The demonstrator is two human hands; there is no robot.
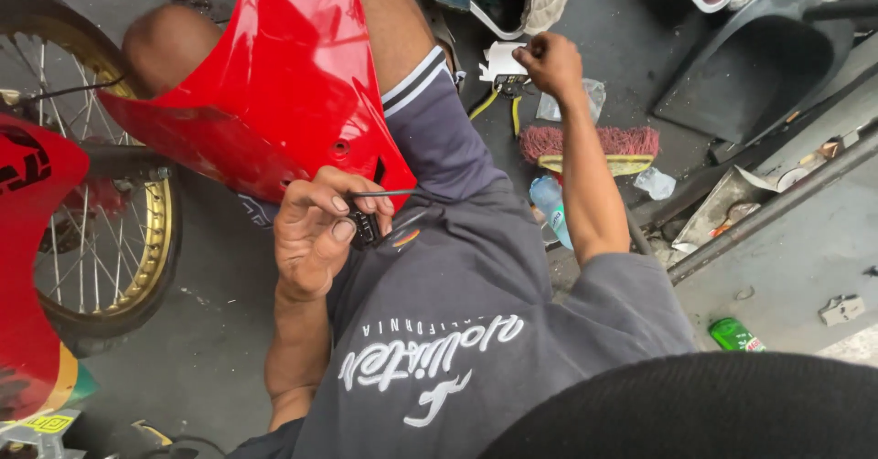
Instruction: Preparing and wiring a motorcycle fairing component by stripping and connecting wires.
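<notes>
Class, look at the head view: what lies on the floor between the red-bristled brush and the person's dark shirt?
In the head view, a clear plastic bottle lies between the red-bristled brush and the dark shirt, beside the right forearm.

I looked down at the grey concrete floor (210, 340): a red-bristled brush (593, 145) lay near a plastic bottle (551, 205), a crumpled clear wrapper (655, 183) just beside them, and a dark dustpan (759, 66) farther off.
</notes>
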